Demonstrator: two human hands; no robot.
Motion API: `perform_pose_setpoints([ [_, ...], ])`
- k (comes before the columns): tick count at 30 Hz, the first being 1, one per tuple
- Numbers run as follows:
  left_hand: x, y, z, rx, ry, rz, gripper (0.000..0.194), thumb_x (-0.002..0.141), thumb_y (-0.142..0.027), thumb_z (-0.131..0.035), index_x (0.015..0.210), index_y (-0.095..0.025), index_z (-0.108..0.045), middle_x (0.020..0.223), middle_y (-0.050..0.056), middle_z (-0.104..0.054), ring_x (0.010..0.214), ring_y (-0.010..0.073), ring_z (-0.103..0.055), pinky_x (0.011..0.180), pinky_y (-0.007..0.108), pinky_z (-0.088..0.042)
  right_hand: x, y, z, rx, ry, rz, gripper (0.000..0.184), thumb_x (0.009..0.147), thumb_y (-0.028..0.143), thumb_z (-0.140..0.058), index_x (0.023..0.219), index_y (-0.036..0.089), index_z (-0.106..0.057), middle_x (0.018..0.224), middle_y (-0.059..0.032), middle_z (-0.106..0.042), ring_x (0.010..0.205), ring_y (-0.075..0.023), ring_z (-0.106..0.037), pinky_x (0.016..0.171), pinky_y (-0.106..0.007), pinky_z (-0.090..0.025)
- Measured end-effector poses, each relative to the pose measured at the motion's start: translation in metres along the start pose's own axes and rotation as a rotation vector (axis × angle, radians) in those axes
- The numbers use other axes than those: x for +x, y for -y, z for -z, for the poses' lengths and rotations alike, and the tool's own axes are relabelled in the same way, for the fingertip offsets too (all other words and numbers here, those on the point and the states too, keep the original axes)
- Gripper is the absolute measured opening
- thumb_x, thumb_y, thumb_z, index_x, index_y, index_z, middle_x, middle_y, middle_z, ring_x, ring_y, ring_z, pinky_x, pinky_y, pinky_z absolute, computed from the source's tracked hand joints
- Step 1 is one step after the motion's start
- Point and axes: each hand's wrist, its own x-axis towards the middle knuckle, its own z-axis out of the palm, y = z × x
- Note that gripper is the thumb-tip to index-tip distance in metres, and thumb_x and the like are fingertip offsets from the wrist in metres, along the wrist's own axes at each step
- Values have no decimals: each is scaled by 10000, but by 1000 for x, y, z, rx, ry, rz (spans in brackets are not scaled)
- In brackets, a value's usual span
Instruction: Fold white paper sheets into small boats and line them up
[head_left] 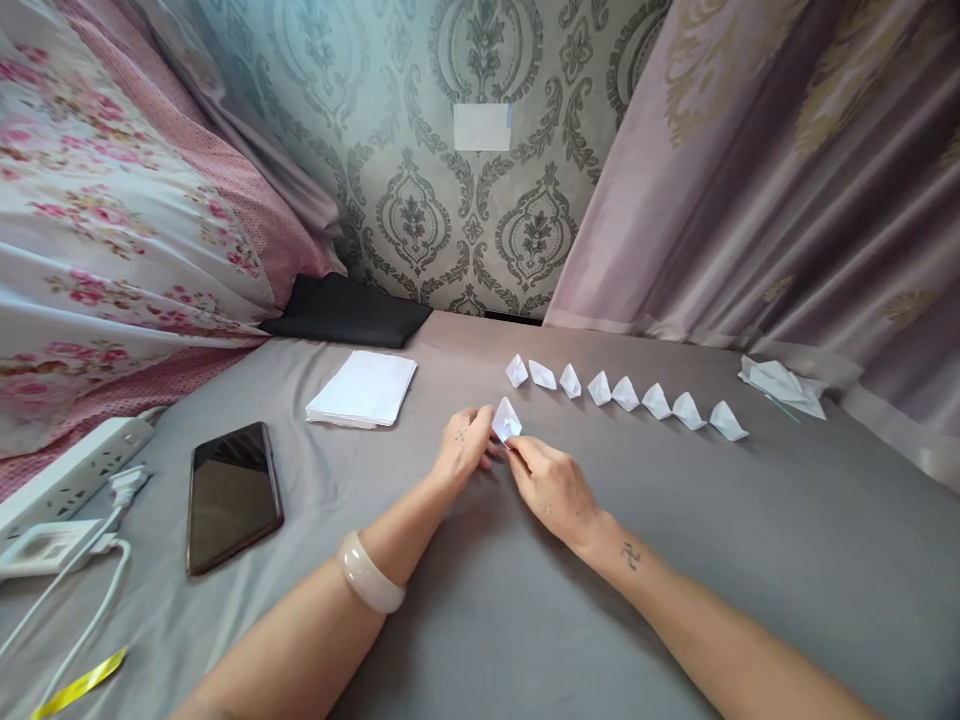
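Note:
A small folded white paper boat [507, 420] is held up between my two hands, its pointed middle upward. My right hand [553, 485] pinches its lower edge between thumb and fingers. Curled fingers of my left hand [463, 442] close against its left side; their tips are partly hidden. Just beyond, several finished paper boats [625, 393] stand in a row that runs to the right. To the left of my hands lies a stack of white paper sheets [364, 388].
A phone [234, 497] lies on the grey sheet at left, beside a white power strip [71, 475] with cables. A yellow strip [81, 685] is nearer. Loose white papers [784, 385] lie at far right. Black folded cloth [349, 310] and curtains [697, 180] border the back.

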Motion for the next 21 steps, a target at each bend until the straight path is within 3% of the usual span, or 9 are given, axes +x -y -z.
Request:
perform_pose_setpoints([
  [3, 2, -1, 4, -98, -165, 28, 361, 897, -464, -348, 859, -150, -522, 783, 86, -655, 512, 126, -598, 421, 216, -447, 20, -3, -3, -19, 13, -36, 219, 956, 229, -404, 986, 198, -618, 930, -59, -694, 851, -180, -643, 729, -243, -397],
  [5, 3, -2, 6, -128, -213, 45, 333, 898, -461, -379, 873, -152, -500, 807, 83, -646, 508, 111, -588, 413, 204, -438, 39, -6, -7, -41, 29, -67, 215, 956, 240, -408, 1000, 210, -617, 964, -52, -698, 866, -177, -643, 724, -238, -390],
  [13, 7, 0, 6, -131, -194, 51, 307, 907, -438, -403, 876, -145, -489, 792, 65, -614, 477, 89, -544, 387, 191, -422, 103, -16, -33, -108, 46, -218, 282, 972, 255, -345, 1067, 195, -603, 1016, -103, -693, 924, -199, -637, 713, -258, -379],
  [21, 9, 3, 6, -114, -190, 36, 353, 886, -497, -423, 860, -155, -508, 804, 67, -624, 537, 108, -579, 395, 193, -434, 127, -18, -44, -112, 92, -290, 313, 950, 212, -331, 1078, 163, -613, 1032, -139, -687, 943, -244, -635, 752, -294, -404],
])
